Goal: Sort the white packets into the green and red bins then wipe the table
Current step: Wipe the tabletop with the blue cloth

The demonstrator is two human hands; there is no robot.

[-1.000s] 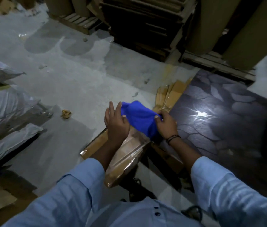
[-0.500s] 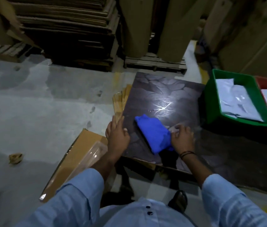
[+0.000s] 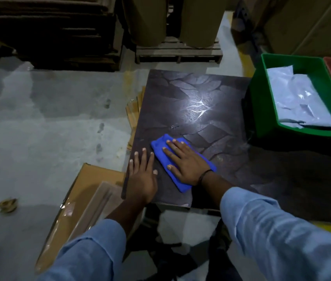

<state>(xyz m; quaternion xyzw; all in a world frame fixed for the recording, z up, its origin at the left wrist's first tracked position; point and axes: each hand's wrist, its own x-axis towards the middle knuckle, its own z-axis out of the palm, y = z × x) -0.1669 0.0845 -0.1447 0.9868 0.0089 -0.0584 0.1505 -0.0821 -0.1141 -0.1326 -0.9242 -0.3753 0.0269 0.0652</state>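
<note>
No legible text, label, brand, number or sign is found anywhere in the view. The white packets [image 3: 302, 102] in the green bin [image 3: 262, 102] show no readable print; their surfaces are blurred. The cardboard box [image 3: 83, 199] on the floor bears no readable marking. The large cartons [image 3: 312, 23] at the back show none either.

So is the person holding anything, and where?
Nothing is gripped. The right hand presses flat on the blue cloth's middle; the left hand lies flat on the table.
</note>
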